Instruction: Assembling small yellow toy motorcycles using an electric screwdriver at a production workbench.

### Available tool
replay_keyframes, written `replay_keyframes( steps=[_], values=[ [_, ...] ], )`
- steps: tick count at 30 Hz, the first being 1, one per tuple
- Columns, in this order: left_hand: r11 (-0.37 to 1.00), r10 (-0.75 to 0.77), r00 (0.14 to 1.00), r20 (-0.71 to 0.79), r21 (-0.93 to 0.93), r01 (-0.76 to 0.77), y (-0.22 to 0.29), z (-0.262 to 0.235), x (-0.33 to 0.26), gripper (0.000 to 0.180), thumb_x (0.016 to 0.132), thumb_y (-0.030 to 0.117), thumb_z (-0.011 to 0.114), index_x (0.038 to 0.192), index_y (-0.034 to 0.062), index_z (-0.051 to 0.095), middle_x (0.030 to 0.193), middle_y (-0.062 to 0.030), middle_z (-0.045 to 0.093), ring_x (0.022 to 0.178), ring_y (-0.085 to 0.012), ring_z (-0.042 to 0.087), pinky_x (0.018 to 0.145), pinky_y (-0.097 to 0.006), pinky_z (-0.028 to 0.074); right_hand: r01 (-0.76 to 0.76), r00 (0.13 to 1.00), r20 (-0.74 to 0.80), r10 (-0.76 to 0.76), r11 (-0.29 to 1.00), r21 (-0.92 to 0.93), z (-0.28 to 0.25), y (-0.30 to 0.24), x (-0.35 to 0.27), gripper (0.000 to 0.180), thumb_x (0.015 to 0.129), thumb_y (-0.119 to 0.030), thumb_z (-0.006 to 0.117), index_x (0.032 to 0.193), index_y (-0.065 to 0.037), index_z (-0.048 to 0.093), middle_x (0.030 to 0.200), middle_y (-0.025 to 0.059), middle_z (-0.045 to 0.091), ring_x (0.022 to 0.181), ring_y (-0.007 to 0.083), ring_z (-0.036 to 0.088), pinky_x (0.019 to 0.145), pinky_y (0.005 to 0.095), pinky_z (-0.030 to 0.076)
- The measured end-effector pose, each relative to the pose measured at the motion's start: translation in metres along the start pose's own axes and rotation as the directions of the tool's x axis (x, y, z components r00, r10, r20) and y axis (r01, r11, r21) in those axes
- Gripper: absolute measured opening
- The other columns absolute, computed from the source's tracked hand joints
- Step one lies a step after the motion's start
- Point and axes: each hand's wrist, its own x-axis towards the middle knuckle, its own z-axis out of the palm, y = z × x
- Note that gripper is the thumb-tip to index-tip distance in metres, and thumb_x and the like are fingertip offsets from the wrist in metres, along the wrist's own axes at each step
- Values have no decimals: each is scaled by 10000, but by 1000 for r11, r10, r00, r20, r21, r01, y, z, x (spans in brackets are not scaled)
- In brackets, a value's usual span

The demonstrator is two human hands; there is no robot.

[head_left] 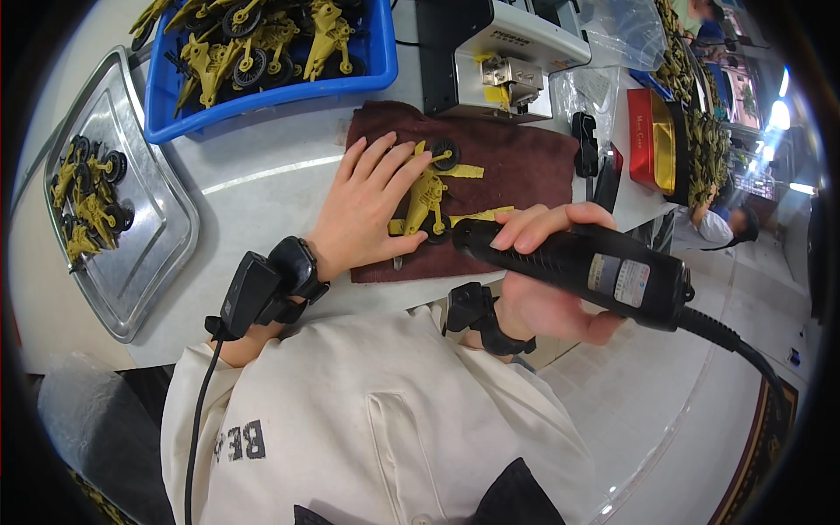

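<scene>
On a dark red cloth [516, 171] lies a yellow toy motorcycle [423, 203] with black wheels. Thumb and fingers of my left hand [367, 201] span it, the thumb at the near wheel and the fingertips by the far one, holding it against the cloth. Flat yellow pieces [464, 171] stick out to its right. My right hand [560, 280] is wrapped round a black corded electric screwdriver [577, 262]. The tool's front end points left, close to the motorcycle's near wheel; its tip cannot be made out, nor whether it touches.
Several more toy motorcycles fill a blue bin [271, 101] at the back left. A metal tray [162, 236] with several others stands at the left. Behind the cloth is a black-and-white machine [490, 52]; a red box [641, 144] stands right. The tool's cable [744, 350] trails right.
</scene>
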Motion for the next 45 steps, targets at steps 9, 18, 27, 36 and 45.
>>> replay_keyframes(
  steps=[9, 18, 27, 36, 45],
  values=[
    [1000, 4, 1000, 6, 5, -4, -1, 0, 0, 856, 626, 363, 739, 1356, 89, 384, 1347, -128, 408, 1297, -336, 318, 1091, -490, 213, -102, 992, 86, 94, 990, 93, 0, 0, 5, 906, 720, -731, 529, 1149, 56, 397, 777, 175, 580, 658, 256, 579, 680, 377, 469],
    [1000, 5, 1000, -11, 3, -5, 1, 0, -2, 860, 618, 356, 748, 1352, 90, 388, 1345, -127, 411, 1298, -333, 320, 1092, -485, 214, -26, 1000, 4, 26, 994, 105, 0, 16, 2, 646, 797, -453, 669, 1136, 27, 401, 742, 149, 560, 582, 222, 550, 582, 355, 466],
    [1000, 16, 1000, -16, 18, -16, 2, 2, -1, 869, 614, 362, 749, 1354, 89, 384, 1347, -126, 410, 1299, -332, 319, 1091, -488, 216, -129, 990, -74, 123, 988, -84, 12, 11, -10, 487, 753, -385, 727, 973, -74, 423, 682, 65, 508, 506, 176, 488, 528, 321, 428],
    [1000, 5, 1000, 6, -24, -5, 0, -2, 0, 877, 614, 383, 753, 1353, 87, 387, 1335, -126, 414, 1298, -336, 314, 1093, -489, 209, -41, 990, -136, 47, 998, 50, -5, -9, 22, 395, 753, -126, 596, 1072, -11, 393, 646, 72, 499, 513, 174, 490, 585, 345, 461],
    [999, 15, 1000, 21, -40, -14, -3, -3, 4, 900, 615, 377, 761, 1365, 73, 367, 1332, -140, 405, 1292, -343, 314, 1089, -489, 206, 244, 939, -176, -294, 934, -260, -6, 15, 131, 377, 737, -28, 606, 1070, 37, 440, 640, 85, 557, 533, 165, 553, 605, 310, 477]
  ],
)
